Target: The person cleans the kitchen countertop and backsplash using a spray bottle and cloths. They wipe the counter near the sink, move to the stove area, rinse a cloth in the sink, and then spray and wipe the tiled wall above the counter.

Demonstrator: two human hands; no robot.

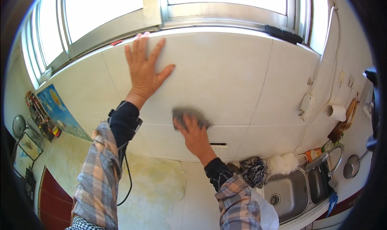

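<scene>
Flat against the white tiled wall (211,66) under the window, my left hand (144,65) rests with its fingers spread. Its fingertips reach the edge of the sill, and it holds nothing. Lower and to the right, my right hand (193,136) presses a dark grey cloth (196,115) onto the tiles, close to a horizontal joint. The cloth is blurred, so its exact kind cannot be told. Just below that hand, a wall socket (218,147) sits in the tiles.
At the lower right is a steel double sink (287,193) with a curved tap (338,157). A dark, shaggy bundle (254,171) and a white fluffy one (282,163) lie along its back rim. A white plug adapter (307,104) hangs on the wall. A black object (284,34) lies on the sill.
</scene>
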